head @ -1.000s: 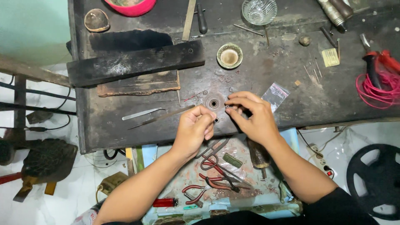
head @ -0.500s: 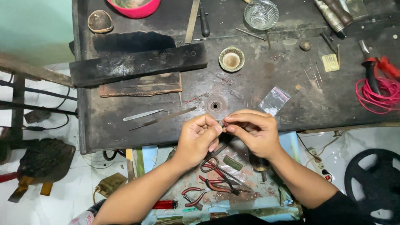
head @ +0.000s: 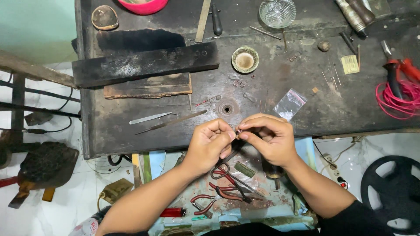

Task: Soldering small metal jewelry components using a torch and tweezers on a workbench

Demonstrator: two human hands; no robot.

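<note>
Your left hand (head: 210,144) and right hand (head: 269,137) meet just past near edge of dark tabletop (head: 341,109), fingertips of both pinching one tiny dark piece (head: 239,132) between them; its kind too small to tell. Tweezers (head: 151,117) lie left near that edge, clear plastic bag (head: 289,104) just beyond right hand, pliers (head: 227,181) below hands
</note>
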